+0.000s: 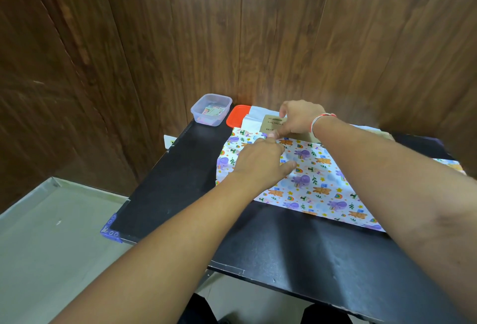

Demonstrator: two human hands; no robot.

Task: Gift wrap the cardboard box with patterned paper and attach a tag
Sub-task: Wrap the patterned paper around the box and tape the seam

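Note:
The patterned paper (320, 181), white with purple and orange animals, lies spread on the black table (180, 181). At its far edge sits the brown cardboard box (272, 122) with printed text, partly hidden by my hands. My left hand (260, 162) rests on the paper, its fingers curled at the paper's far edge and its thumb lying flat on the sheet. My right hand (299, 117) reaches over the box and pinches the same paper edge against the box, fingertip to fingertip with the left. No tag is visible apart from the small pieces in the tub.
A clear plastic tub (211, 109) holding small printed pieces stands at the table's far left corner, with its orange lid (236, 117) beside it. A white sheet (254, 119) lies behind the box. A wood-panelled wall stands close behind, and the floor drops away on the left.

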